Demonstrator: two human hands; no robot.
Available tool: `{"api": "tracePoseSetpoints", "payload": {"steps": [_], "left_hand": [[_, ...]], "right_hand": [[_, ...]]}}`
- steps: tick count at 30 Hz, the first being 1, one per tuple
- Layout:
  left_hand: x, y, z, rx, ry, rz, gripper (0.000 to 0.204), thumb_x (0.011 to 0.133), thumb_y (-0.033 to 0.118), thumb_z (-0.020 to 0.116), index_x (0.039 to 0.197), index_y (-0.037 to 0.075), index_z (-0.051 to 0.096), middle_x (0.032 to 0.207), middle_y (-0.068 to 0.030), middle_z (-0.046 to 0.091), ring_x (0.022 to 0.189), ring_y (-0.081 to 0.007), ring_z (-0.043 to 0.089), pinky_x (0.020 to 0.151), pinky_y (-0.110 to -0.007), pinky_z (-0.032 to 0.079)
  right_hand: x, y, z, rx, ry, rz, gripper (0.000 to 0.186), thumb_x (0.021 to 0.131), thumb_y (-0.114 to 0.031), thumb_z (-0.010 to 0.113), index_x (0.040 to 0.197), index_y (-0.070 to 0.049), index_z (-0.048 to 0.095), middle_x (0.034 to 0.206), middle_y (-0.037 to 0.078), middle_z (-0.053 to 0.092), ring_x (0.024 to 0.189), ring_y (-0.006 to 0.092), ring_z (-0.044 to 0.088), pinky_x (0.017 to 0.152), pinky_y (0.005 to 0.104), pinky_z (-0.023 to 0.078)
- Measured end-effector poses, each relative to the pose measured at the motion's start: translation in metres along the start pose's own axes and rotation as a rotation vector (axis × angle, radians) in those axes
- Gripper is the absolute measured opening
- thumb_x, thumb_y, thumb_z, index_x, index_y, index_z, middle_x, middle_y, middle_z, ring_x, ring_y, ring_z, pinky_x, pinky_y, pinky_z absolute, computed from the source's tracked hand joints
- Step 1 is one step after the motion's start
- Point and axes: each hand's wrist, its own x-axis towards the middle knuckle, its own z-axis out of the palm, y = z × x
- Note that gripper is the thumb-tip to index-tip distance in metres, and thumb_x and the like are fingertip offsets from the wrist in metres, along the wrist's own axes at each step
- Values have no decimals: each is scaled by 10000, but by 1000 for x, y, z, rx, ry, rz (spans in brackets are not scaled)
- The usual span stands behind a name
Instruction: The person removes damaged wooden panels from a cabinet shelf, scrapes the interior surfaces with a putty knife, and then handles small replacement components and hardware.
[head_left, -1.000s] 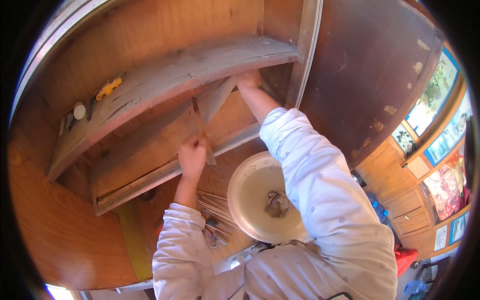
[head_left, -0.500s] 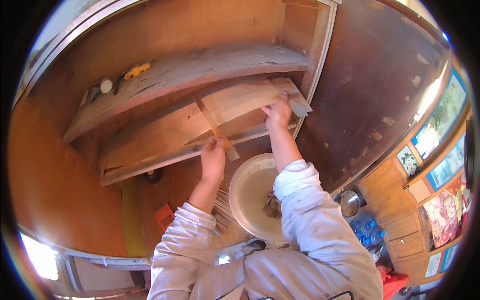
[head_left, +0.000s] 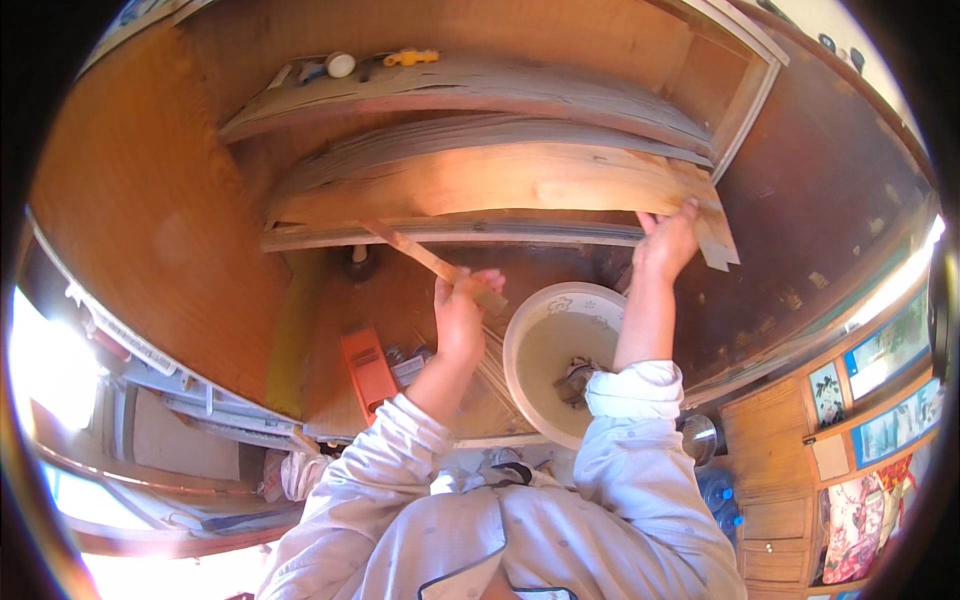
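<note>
My left hand (head_left: 460, 325) is closed around a narrow wooden strip (head_left: 410, 246), which slants up to the left, its far end at the lower shelf's front rail. My right hand (head_left: 665, 242) grips the right end of a wide, thin wooden board (head_left: 510, 178) with a ragged end, lying lengthwise in the lower compartment of the wooden cabinet (head_left: 130, 180). Below my hands, between them, stands a white basin (head_left: 517, 355) of cloudy liquid with a crumpled rag (head_left: 580, 380) in it.
The dusty upper shelf (head_left: 500, 85) holds a yellow tool (head_left: 410, 58) and a white cylinder (head_left: 340, 65). An orange object (head_left: 360, 365) and thin sticks lie left of the basin. A dark panel (head_left: 830, 160) bounds the right; water jugs (head_left: 718, 495) stand at lower right.
My right hand has come out from under the upper shelf, bringing the board's end forward and rightward. The strip in my left hand has tilted from steep to flatter. The view has shifted.
</note>
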Motion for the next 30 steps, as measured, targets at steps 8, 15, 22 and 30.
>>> {"api": "tracePoseSetpoints", "payload": {"steps": [8,15,22,30], "left_hand": [[39,46,10,-544,24,-301,388,894,407,498,1114,94,438,727,-19,387,629,-136,352,587,-276,329],[85,63,23,-618,-64,-624,381,813,491,615,946,158,485,710,19,407,569,-112,321,513,-246,296],[82,77,79,-467,128,-187,156,842,276,618,806,159,520,637,4,397,498,-114,335,454,-271,306],[7,9,105,-259,147,6,188,861,203,596,926,57,496,624,-27,430,519,-140,413,462,-275,349]], "right_hand": [[-51,-38,-10,-100,75,-152,506,941,-342,448,1216,83,444,1152,144,554,973,251,602,781,351,538],[-80,-47,3,8,-52,-121,510,961,-337,398,1281,60,389,1202,149,521,1018,241,585,813,345,532],[-37,-65,-3,-7,-99,-145,523,957,-348,404,1256,80,389,1159,166,546,1030,253,573,830,380,534],[-15,-104,-81,-74,25,-122,545,941,-355,447,1251,91,416,1218,162,515,1041,238,565,836,332,519]]}}
